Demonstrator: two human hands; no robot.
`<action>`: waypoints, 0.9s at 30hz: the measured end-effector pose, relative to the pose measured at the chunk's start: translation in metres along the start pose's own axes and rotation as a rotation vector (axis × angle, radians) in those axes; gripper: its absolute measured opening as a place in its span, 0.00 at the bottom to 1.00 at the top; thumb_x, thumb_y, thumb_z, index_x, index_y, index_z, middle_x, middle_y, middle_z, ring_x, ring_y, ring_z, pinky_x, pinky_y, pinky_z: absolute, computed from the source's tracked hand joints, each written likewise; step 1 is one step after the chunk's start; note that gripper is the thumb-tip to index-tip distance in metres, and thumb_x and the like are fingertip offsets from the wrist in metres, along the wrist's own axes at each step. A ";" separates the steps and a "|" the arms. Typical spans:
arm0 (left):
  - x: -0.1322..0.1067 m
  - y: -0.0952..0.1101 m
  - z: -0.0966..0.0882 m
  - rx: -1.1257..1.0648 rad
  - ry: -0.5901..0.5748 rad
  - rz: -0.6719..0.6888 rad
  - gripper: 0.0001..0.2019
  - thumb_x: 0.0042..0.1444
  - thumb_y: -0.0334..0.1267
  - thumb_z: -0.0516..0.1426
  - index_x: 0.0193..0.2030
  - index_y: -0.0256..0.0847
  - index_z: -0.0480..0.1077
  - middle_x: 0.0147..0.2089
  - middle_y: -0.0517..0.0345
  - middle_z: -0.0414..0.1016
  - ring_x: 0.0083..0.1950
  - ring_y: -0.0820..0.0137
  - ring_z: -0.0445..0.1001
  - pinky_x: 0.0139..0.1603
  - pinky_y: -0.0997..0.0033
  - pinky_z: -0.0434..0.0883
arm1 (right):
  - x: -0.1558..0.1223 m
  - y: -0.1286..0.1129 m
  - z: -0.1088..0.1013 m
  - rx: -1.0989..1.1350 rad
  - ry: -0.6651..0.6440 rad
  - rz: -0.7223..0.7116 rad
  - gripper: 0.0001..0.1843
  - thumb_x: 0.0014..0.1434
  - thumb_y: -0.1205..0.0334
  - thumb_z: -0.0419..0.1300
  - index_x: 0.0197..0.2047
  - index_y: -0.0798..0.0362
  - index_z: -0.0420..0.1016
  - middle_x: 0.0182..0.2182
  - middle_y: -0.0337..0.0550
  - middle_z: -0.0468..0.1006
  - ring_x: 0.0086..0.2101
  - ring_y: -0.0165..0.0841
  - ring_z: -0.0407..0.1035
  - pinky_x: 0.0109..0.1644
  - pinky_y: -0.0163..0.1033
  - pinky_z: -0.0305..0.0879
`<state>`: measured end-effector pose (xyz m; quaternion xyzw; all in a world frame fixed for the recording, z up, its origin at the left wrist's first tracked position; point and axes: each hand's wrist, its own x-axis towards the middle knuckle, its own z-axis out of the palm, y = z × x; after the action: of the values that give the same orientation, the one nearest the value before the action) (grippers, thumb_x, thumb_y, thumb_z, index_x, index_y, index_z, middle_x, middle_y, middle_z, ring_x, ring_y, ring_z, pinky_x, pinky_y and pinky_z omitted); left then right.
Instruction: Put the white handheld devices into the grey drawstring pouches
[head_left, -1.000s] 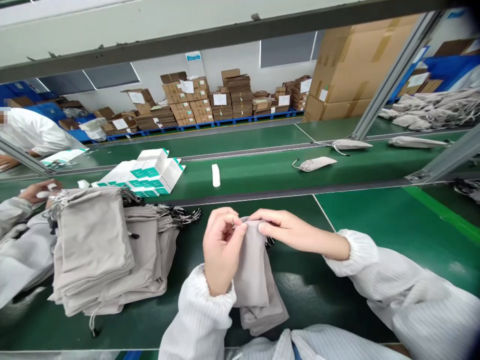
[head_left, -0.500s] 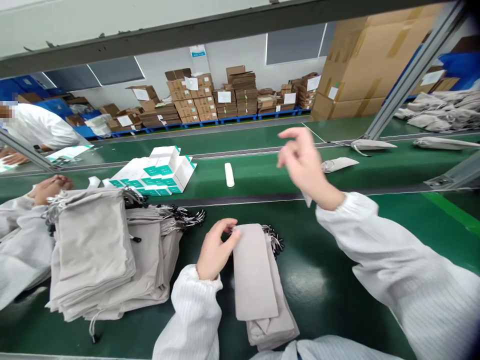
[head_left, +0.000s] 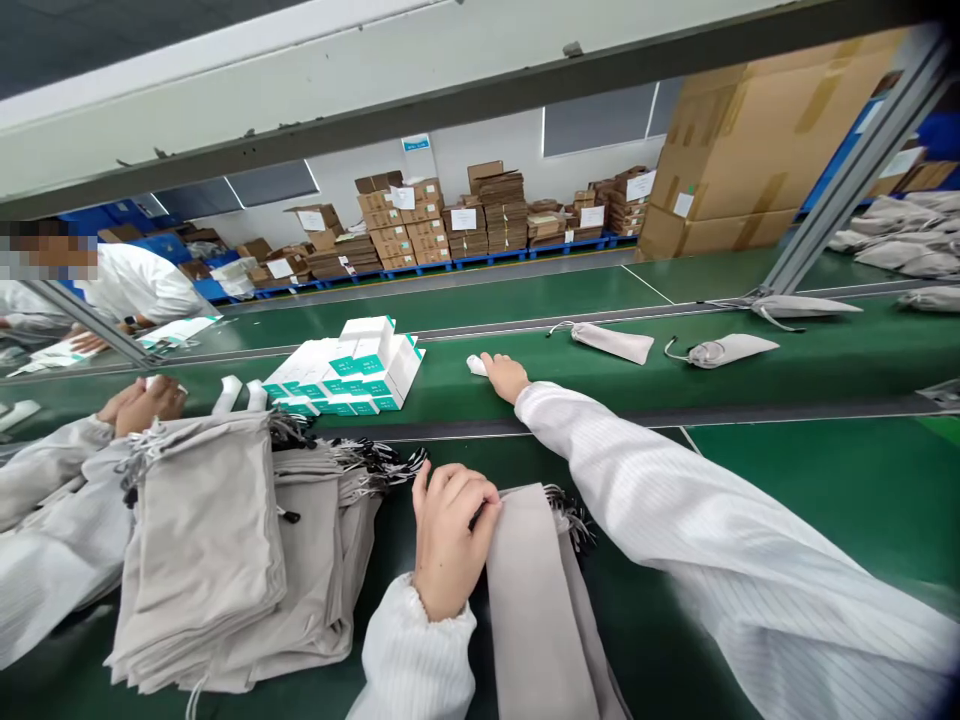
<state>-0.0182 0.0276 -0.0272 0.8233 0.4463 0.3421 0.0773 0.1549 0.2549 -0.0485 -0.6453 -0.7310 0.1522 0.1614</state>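
My left hand (head_left: pixel 448 535) rests curled on the top edge of a narrow grey drawstring pouch (head_left: pixel 536 610) lying on the green table in front of me, fingers closed on its mouth. My right hand (head_left: pixel 504 376) is stretched out over the green conveyor belt and closes on a small white cylinder (head_left: pixel 476 365), most of which it hides. More grey pouches lie under the one I hold.
A tall stack of grey pouches (head_left: pixel 217 540) sits at my left, with a co-worker's hands (head_left: pixel 146 402) beside it. White and teal boxes (head_left: pixel 352 368) lie on the belt. Two filled pouches (head_left: pixel 611 342) ride the belt at right. Cardboard boxes (head_left: pixel 739 140) stand behind.
My right hand left the pouch, swung up and then reached forward onto the belt to the white cylinder. My left hand stayed on the pouch's mouth. The filled pouches on the belt drifted left.
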 end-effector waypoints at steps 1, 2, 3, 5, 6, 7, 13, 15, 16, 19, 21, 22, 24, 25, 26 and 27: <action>0.000 0.000 -0.002 -0.019 -0.006 0.039 0.08 0.60 0.27 0.56 0.34 0.45 0.67 0.36 0.64 0.77 0.49 0.63 0.72 0.69 0.43 0.45 | -0.004 0.004 -0.003 0.024 0.015 -0.025 0.25 0.67 0.69 0.57 0.65 0.57 0.62 0.59 0.57 0.67 0.58 0.46 0.63 0.61 0.55 0.61; 0.000 0.000 -0.004 -0.054 -0.014 0.072 0.08 0.62 0.27 0.55 0.35 0.45 0.65 0.37 0.64 0.77 0.50 0.64 0.72 0.69 0.43 0.45 | -0.011 0.007 -0.006 0.048 0.030 -0.047 0.28 0.65 0.73 0.55 0.68 0.57 0.59 0.60 0.59 0.65 0.58 0.45 0.62 0.62 0.53 0.59; 0.000 0.000 -0.006 -0.101 -0.018 0.094 0.08 0.63 0.27 0.54 0.36 0.45 0.64 0.37 0.65 0.77 0.50 0.65 0.72 0.69 0.44 0.45 | -0.019 0.011 -0.011 0.063 0.047 -0.066 0.33 0.63 0.76 0.53 0.70 0.57 0.53 0.61 0.61 0.63 0.58 0.44 0.62 0.62 0.51 0.59; 0.000 0.003 -0.009 -0.210 -0.015 0.101 0.07 0.65 0.28 0.52 0.37 0.44 0.63 0.37 0.64 0.75 0.46 0.68 0.72 0.66 0.50 0.53 | -0.044 0.015 -0.023 0.195 0.092 -0.098 0.43 0.62 0.76 0.53 0.74 0.54 0.36 0.64 0.61 0.59 0.56 0.40 0.64 0.60 0.46 0.63; -0.001 0.005 -0.011 -0.261 -0.015 0.088 0.07 0.65 0.29 0.52 0.37 0.44 0.62 0.36 0.63 0.74 0.43 0.68 0.71 0.61 0.54 0.58 | -0.060 0.015 -0.030 0.347 0.110 -0.115 0.47 0.62 0.74 0.54 0.74 0.52 0.27 0.65 0.61 0.57 0.54 0.39 0.67 0.57 0.44 0.67; -0.001 0.008 -0.012 -0.308 -0.017 0.071 0.06 0.66 0.30 0.52 0.37 0.44 0.62 0.36 0.62 0.72 0.40 0.69 0.69 0.55 0.59 0.62 | -0.078 0.014 -0.038 0.550 0.120 -0.135 0.51 0.62 0.70 0.55 0.74 0.49 0.20 0.65 0.60 0.57 0.52 0.38 0.69 0.54 0.44 0.70; 0.005 0.034 -0.013 -0.538 -0.012 -0.022 0.08 0.65 0.34 0.55 0.33 0.42 0.66 0.36 0.58 0.67 0.35 0.70 0.65 0.35 0.69 0.62 | -0.190 -0.005 -0.070 1.363 0.092 -0.271 0.58 0.54 0.55 0.70 0.70 0.28 0.30 0.58 0.45 0.64 0.38 0.35 0.76 0.41 0.47 0.78; 0.009 0.046 -0.011 -0.554 0.066 -0.052 0.07 0.64 0.34 0.57 0.33 0.41 0.68 0.40 0.56 0.68 0.38 0.70 0.66 0.36 0.70 0.63 | -0.212 -0.009 -0.068 1.343 0.100 -0.318 0.50 0.56 0.53 0.69 0.69 0.30 0.38 0.56 0.44 0.66 0.38 0.35 0.76 0.42 0.47 0.78; 0.010 0.051 -0.009 -0.548 0.121 -0.073 0.06 0.63 0.34 0.58 0.34 0.41 0.68 0.42 0.55 0.68 0.40 0.69 0.68 0.38 0.70 0.65 | -0.219 -0.011 -0.066 1.286 0.098 -0.350 0.41 0.59 0.52 0.67 0.68 0.34 0.46 0.55 0.45 0.67 0.41 0.36 0.75 0.45 0.47 0.76; 0.014 0.060 -0.006 -0.545 0.280 -0.157 0.04 0.61 0.33 0.59 0.34 0.41 0.70 0.47 0.53 0.69 0.49 0.66 0.69 0.42 0.71 0.67 | -0.235 -0.009 -0.062 1.023 0.006 -0.433 0.16 0.68 0.49 0.55 0.53 0.47 0.70 0.50 0.47 0.72 0.49 0.38 0.70 0.50 0.45 0.70; 0.015 0.058 -0.007 -0.592 0.340 -0.223 0.04 0.60 0.34 0.60 0.33 0.40 0.70 0.46 0.54 0.69 0.46 0.68 0.70 0.39 0.73 0.68 | -0.245 -0.006 -0.068 0.994 -0.128 -0.386 0.14 0.69 0.50 0.53 0.46 0.49 0.74 0.38 0.43 0.73 0.38 0.33 0.69 0.41 0.39 0.69; 0.015 0.053 -0.008 -0.632 0.381 -0.260 0.05 0.60 0.35 0.61 0.33 0.40 0.70 0.43 0.56 0.69 0.41 0.71 0.70 0.35 0.75 0.66 | -0.250 -0.004 -0.074 1.071 -0.181 -0.325 0.11 0.69 0.52 0.55 0.44 0.49 0.72 0.31 0.38 0.69 0.30 0.29 0.64 0.33 0.36 0.65; 0.014 0.042 -0.012 -0.726 0.495 -0.330 0.06 0.59 0.37 0.62 0.35 0.41 0.69 0.36 0.60 0.67 0.29 0.76 0.64 0.26 0.78 0.61 | -0.260 0.001 -0.092 1.308 -0.197 -0.192 0.06 0.67 0.56 0.58 0.42 0.47 0.67 0.22 0.29 0.55 0.19 0.24 0.47 0.24 0.32 0.50; 0.014 0.037 -0.014 -0.762 0.548 -0.351 0.06 0.60 0.39 0.62 0.36 0.41 0.69 0.33 0.63 0.65 0.26 0.78 0.60 0.23 0.78 0.58 | -0.263 0.003 -0.104 1.416 -0.163 -0.149 0.06 0.66 0.57 0.59 0.40 0.47 0.65 0.21 0.27 0.48 0.18 0.23 0.40 0.23 0.32 0.44; 0.013 0.033 -0.016 -0.779 0.574 -0.353 0.06 0.60 0.40 0.62 0.39 0.42 0.69 0.32 0.63 0.65 0.25 0.78 0.59 0.23 0.78 0.57 | -0.265 0.004 -0.115 1.496 -0.115 -0.126 0.07 0.66 0.58 0.60 0.40 0.47 0.63 0.21 0.27 0.45 0.18 0.23 0.35 0.23 0.32 0.41; 0.012 0.030 -0.017 -0.772 0.559 -0.334 0.08 0.60 0.40 0.62 0.43 0.42 0.70 0.34 0.62 0.66 0.26 0.78 0.61 0.24 0.78 0.59 | -0.263 0.006 -0.127 1.544 -0.059 -0.124 0.08 0.65 0.58 0.60 0.39 0.47 0.62 0.22 0.27 0.44 0.19 0.23 0.34 0.23 0.33 0.39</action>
<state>-0.0041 0.0168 0.0046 0.5291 0.4165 0.6724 0.3073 0.2453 -0.0039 0.0534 -0.3034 -0.4568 0.6263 0.5542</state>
